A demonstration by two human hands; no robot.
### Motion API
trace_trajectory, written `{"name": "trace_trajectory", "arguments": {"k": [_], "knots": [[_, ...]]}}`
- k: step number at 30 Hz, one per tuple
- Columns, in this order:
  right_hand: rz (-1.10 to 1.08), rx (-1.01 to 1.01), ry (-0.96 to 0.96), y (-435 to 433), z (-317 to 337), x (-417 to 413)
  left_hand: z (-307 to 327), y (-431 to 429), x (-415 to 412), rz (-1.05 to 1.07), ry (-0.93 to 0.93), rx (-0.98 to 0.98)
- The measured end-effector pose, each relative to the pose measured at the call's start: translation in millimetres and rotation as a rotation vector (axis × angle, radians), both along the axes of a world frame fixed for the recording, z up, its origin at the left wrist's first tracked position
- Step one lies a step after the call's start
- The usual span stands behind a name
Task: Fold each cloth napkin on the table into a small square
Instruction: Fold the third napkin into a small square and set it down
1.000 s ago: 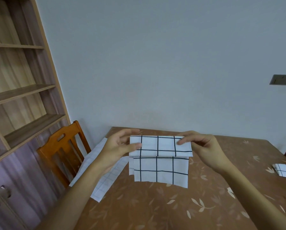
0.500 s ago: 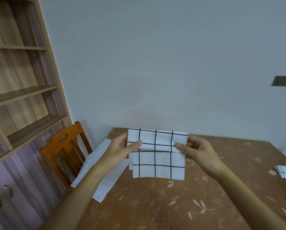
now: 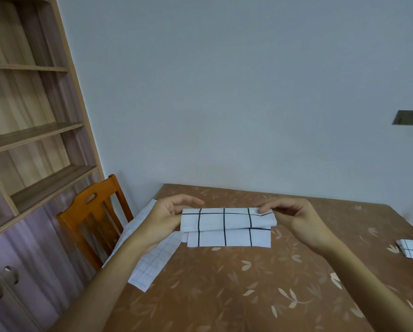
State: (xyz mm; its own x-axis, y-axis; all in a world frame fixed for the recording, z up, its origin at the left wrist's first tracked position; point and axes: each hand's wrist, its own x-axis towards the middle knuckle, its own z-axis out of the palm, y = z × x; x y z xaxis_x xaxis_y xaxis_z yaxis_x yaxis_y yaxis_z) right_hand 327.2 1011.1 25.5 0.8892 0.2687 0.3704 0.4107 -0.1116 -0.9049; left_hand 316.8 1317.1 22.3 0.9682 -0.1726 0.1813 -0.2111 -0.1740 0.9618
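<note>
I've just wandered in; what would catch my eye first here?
The left hand and right hand hold a half-folded checked napkin by its ends at the middle of the brown table. A small folded napkin lies at the table's right edge; a finer-grid cloth drapes over its left edge.

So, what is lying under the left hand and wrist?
A fine-checked napkin lies flat at the table edge; the left hand, holding the large-checked napkin, hides its middle.

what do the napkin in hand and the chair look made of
The napkin looks like thin woven cloth, matte white with black grid lines; it folds and sags softly. The chair seems wood, orange-brown varnish; slats and light sheen show.
</note>
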Motion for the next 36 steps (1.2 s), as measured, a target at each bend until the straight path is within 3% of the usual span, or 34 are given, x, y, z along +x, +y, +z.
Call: {"name": "trace_trajectory", "arguments": {"k": [8, 10, 14, 17, 22, 27, 36], "knots": [[0.036, -0.030, 0.037, -0.4, -0.8, -2.0, -1.7, 6.5, 2.8, -0.116, 0.186, -0.244], [0.045, -0.073, 0.041, -0.3, 0.4, -1.5, 0.7, 5.6, 3.3, -0.119, 0.184, -0.143], [0.037, -0.167, 0.011, 8.3, 5.6, -0.4, 9.1, -10.6, -4.8, -0.210, 0.082, 0.234], [-0.022, -0.117, 0.025, 20.0, 10.4, -1.0, 4.3, -25.0, -10.0, -0.313, 0.115, 0.234], [0.019, 0.082, 0.260, 27.0, 5.0, 3.5, -9.5, -36.2, -8.9, -0.185, 0.049, 0.114], [0.080, 0.045, 0.351, 38.8, -10.0, -4.1, -22.1, -54.3, -11.0, -0.040, 0.042, -0.023], [0.043, -0.167, 0.177, 54.4, -20.2, -7.7, -30.7, -61.5, -12.7, -0.017, 0.047, -0.044]]}}
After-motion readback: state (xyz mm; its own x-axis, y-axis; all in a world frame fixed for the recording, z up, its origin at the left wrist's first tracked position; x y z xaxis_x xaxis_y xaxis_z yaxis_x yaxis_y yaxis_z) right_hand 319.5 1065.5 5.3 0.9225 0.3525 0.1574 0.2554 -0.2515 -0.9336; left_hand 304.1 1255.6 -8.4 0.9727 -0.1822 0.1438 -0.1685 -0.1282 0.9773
